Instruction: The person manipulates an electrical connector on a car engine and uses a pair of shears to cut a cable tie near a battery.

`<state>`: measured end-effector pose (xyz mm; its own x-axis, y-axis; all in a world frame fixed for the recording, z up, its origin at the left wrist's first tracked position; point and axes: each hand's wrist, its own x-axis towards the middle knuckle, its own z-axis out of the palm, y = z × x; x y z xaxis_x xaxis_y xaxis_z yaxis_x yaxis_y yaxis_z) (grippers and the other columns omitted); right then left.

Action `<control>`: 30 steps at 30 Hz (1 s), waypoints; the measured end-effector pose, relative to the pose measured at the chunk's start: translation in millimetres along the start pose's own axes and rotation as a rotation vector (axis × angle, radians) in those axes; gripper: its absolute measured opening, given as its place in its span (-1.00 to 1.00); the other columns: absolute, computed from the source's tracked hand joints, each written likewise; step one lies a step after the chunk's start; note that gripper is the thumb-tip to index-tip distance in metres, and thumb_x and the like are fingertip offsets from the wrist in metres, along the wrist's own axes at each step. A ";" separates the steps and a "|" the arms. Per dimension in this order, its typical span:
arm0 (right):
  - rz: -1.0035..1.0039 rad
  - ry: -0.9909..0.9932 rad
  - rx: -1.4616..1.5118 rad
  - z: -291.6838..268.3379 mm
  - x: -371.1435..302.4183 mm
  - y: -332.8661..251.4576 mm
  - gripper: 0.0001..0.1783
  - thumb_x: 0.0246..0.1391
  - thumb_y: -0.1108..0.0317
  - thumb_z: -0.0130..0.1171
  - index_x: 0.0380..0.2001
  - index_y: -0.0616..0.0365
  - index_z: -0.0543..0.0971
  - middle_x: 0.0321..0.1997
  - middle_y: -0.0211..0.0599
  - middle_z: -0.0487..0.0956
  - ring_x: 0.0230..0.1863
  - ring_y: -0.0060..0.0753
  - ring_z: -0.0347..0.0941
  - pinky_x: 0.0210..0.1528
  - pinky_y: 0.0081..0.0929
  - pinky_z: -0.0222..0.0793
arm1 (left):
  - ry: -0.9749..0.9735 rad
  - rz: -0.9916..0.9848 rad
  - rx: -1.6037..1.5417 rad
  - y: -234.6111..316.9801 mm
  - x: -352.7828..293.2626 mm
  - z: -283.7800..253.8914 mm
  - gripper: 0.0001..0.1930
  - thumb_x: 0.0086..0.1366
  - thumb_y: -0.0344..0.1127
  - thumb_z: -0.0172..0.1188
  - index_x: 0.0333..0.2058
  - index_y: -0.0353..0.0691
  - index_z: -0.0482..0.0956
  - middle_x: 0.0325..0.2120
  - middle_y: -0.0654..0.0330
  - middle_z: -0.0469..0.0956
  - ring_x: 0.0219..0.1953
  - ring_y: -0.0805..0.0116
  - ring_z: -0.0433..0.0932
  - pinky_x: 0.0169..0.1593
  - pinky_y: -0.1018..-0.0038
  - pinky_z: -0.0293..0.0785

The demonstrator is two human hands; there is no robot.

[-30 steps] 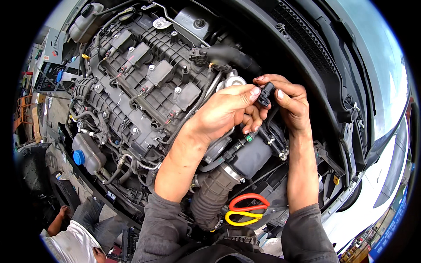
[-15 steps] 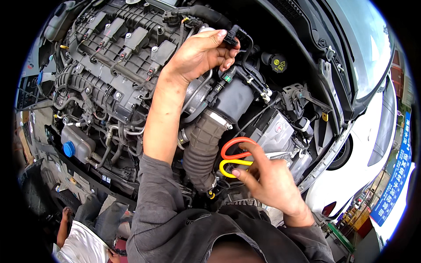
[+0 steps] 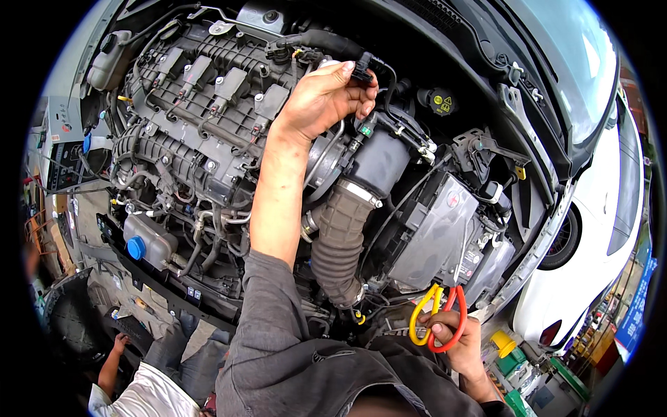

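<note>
My left hand (image 3: 325, 99) reaches over the engine with thumb and fingers closed on a black plastic hose connector (image 3: 362, 67) at the end of a thin black hose. Its underside is hidden by my fingers. Low on the right, my right hand (image 3: 462, 347) grips a scissor-like tool by its red and yellow loop handles (image 3: 455, 318). Slim metal blades or jaws point away from me over the grey battery (image 3: 432, 233); I cannot tell which they are. Between my arms runs a ribbed black intake hose (image 3: 338, 254), joined by a metal clamp to a black cylindrical housing (image 3: 381, 161).
The engine's intake manifold (image 3: 201, 104) fills the left. A coolant tank with a blue cap (image 3: 136, 248) sits at the near left. Along the right run the fender edge and a white car (image 3: 580, 278). Another person in a white shirt (image 3: 149, 393) is at the lower left.
My right hand has drawn back toward me and to the right, turning the tool so it points away. The left hand still holds the connector. The whole view has shifted a little.
</note>
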<state>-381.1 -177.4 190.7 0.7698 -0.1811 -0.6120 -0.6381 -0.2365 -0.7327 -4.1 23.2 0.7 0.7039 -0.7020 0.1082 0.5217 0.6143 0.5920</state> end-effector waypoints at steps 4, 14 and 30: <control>-0.008 0.143 -0.082 -4.3 -8.4 16.4 -0.87 0.04 0.60 0.33 -0.29 0.28 0.65 -0.27 -0.13 0.72 -0.21 -0.29 0.70 -0.13 -0.45 0.61 | -0.023 -0.006 -0.003 0.5 -1.0 -3.2 -0.57 0.59 -0.16 -0.16 -0.03 -0.47 0.51 -0.23 -0.07 0.55 -0.26 0.16 0.51 -0.16 0.34 0.45; -0.221 -0.016 0.310 -16.1 36.0 -6.2 0.04 -0.27 0.70 0.49 0.21 0.13 0.04 -0.13 -0.09 0.52 -0.17 -0.34 0.50 0.05 -0.25 0.48 | -0.028 -0.005 0.035 2.8 -0.5 -2.7 -0.55 0.54 -0.08 -0.03 -0.03 -0.46 0.51 -0.21 -0.05 0.55 -0.26 0.19 0.53 -0.17 0.35 0.49; -0.459 0.208 -0.661 9.4 169.2 -100.4 -0.20 -0.48 0.19 0.72 -0.06 0.20 0.59 -0.40 -0.32 0.42 -0.50 -0.40 0.31 -0.46 -0.41 0.27 | -0.006 -0.028 0.115 3.4 -4.1 0.0 -0.52 0.42 -0.08 0.16 -0.03 -0.51 0.55 -0.28 -0.13 0.61 -0.34 0.16 0.63 -0.19 0.34 0.58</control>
<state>-186.8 -175.3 157.9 0.9797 -0.0873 -0.1804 -0.1717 -0.8299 -0.5308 -5.2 28.1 2.3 0.6867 -0.7207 0.0952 0.4820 0.5493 0.6826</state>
